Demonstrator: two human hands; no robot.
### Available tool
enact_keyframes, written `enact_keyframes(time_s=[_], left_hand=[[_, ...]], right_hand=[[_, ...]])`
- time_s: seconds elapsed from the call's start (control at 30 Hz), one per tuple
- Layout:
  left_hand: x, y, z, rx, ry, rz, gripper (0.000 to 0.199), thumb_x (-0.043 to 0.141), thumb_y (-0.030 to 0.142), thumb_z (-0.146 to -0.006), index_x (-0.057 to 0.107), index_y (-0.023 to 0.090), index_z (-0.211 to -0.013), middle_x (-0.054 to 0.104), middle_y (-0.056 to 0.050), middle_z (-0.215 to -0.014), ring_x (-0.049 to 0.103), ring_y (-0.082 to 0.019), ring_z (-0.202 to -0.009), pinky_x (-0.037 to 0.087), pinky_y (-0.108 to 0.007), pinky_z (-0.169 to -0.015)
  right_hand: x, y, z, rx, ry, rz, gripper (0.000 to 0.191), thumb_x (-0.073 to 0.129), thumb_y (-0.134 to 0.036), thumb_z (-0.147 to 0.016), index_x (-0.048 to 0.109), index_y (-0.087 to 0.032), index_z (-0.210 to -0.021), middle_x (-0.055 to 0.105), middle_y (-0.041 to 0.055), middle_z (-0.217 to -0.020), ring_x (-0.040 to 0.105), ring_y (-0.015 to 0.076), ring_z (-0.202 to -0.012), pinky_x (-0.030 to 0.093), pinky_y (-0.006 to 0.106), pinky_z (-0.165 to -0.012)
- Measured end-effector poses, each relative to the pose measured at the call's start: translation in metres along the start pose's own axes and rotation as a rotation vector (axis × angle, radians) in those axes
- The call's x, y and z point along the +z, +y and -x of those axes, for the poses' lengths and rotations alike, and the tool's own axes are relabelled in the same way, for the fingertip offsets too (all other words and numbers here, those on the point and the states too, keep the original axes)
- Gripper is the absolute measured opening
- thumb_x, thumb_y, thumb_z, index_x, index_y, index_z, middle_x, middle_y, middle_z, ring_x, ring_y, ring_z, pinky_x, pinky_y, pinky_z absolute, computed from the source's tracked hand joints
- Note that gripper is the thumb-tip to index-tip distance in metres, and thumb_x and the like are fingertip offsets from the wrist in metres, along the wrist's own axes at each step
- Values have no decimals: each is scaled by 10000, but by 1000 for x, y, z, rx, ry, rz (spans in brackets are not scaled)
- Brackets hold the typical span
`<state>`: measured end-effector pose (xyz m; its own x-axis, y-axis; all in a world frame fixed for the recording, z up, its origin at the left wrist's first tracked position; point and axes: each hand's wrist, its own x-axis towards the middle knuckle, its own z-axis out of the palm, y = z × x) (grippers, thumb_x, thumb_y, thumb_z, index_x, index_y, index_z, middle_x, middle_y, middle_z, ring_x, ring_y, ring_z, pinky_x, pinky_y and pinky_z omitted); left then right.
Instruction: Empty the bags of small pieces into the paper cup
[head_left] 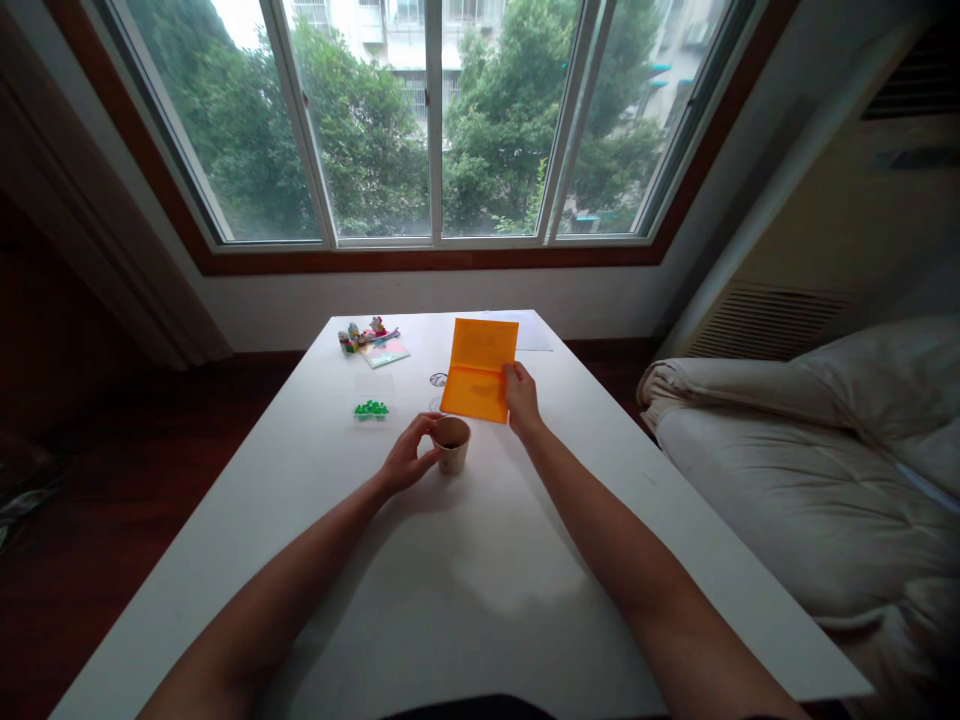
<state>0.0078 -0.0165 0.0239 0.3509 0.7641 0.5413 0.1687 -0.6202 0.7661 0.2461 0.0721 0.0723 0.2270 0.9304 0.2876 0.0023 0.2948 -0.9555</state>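
Note:
My left hand is closed around the left side of a small brown paper cup, which stands upright on the white table. The cup's inside looks dark; I cannot make out what is in it. In my right hand is an orange folder-like sheet with a crease across its middle, gripped at its right edge and tilted up behind the cup. Its lower edge is close to the cup's rim. Partly hidden behind the sheet, a small clear round object lies on the table.
Left of the cup is a clear box holding small green pieces. Small colourful figurines and a pastel card lie at the far left. White paper lies at the far right. A padded beige seat stands right of the table.

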Motion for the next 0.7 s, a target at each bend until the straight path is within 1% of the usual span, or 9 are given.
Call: enact_keyframes(time_s=[0.1, 0.2, 0.33, 0.47, 0.57, 0.7], left_hand=[[-2, 0, 0, -1, -20, 59, 358, 626, 453, -914, 572, 218, -1178, 566, -142, -1341, 527, -307, -1253, 456, -455, -1018], [-5, -3, 0, -30, -5, 107, 356, 593, 489, -930, 584, 217, -1159, 566, -137, -1354, 523, -307, -1271, 451, -453, -1023], [-6, -8, 0, -110, 50, 140, 409, 580, 509, -932, 586, 216, -1216, 610, -127, -1302, 555, -303, -1234, 455, -449, -1017], [-5, -13, 2, -195, 71, 159, 469, 575, 530, -922, 575, 221, -1274, 636, -116, -1267, 608, -291, -1134, 498, -427, -940], [-6, -17, 1, -202, 106, 115, 437, 555, 522, -932, 588, 228, -1254, 647, -96, -1241, 614, -276, -1111, 492, -423, -948], [-9, -24, -1, -246, 200, 54, 370, 536, 508, -941, 616, 232, -1174, 670, -68, -1155, 629, -255, -1049, 492, -407, -929]], right_hand=[[8, 18, 0, 52, 13, -77, 338, 480, -567, -832, 508, -239, -909, 634, -3, -894, 591, 160, -796, 499, 243, -646], [11, 26, 1, 120, 5, -147, 329, 525, -534, -804, 529, -246, -964, 655, 0, -965, 621, 162, -805, 516, 250, -621], [10, 29, 4, 210, -66, -217, 337, 577, -483, -781, 560, -261, -1034, 664, 3, -1007, 638, 155, -786, 536, 253, -591], [11, 32, 7, 260, -146, -227, 360, 611, -418, -753, 611, -261, -1077, 677, 16, -1016, 652, 173, -834, 569, 280, -623], [13, 36, 10, 298, -157, -213, 343, 602, -341, -726, 649, -249, -1054, 684, 27, -1032, 656, 188, -891, 585, 304, -665], [17, 39, 15, 309, -187, -234, 352, 592, -276, -695, 678, -241, -1034, 696, 34, -1072, 658, 199, -953, 592, 319, -718]])
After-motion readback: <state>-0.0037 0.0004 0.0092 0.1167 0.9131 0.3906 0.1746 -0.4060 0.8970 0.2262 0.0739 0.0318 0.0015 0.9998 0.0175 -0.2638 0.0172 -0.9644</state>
